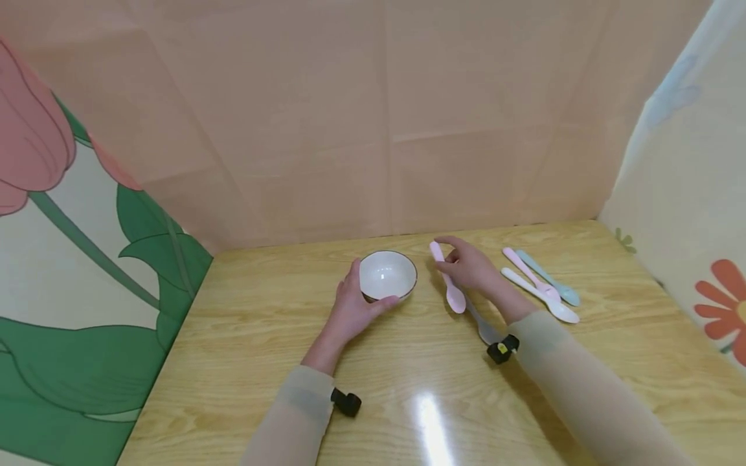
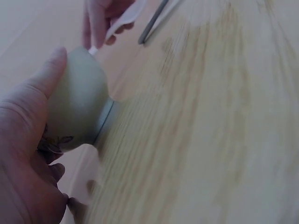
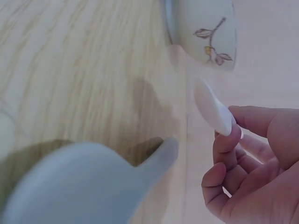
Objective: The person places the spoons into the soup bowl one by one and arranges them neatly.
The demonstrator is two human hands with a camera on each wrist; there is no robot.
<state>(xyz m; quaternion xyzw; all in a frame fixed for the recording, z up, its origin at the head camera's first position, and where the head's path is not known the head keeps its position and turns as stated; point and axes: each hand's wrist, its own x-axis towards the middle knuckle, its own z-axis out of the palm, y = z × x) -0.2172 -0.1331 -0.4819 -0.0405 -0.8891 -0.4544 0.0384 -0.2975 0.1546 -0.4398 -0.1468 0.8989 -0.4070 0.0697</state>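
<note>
My left hand (image 1: 353, 309) grips the side of a white bowl (image 1: 388, 274) with a thin brown rim, thumb and fingers spread around it. The bowl's outer wall (image 3: 210, 35) carries a small leaf-and-branch pattern in the right wrist view. Just right of the bowl, my right hand (image 1: 471, 264) pinches a pink spoon (image 1: 455, 299) by its handle between thumb and fingers. That spoon is held over the table, its bowl end pointing toward me. Below it a grey spoon (image 1: 487, 330) lies on the wood, partly covered by the pink spoon and my right wrist.
To the right on the wooden table (image 1: 262, 336) lie a second pink spoon (image 1: 523, 266), a blue-green spoon (image 1: 568, 295) and a white spoon (image 1: 562, 312), close together and overlapping. A peach-coloured sheet (image 1: 303, 129) stands along the back edge, with flower-printed panels at both sides.
</note>
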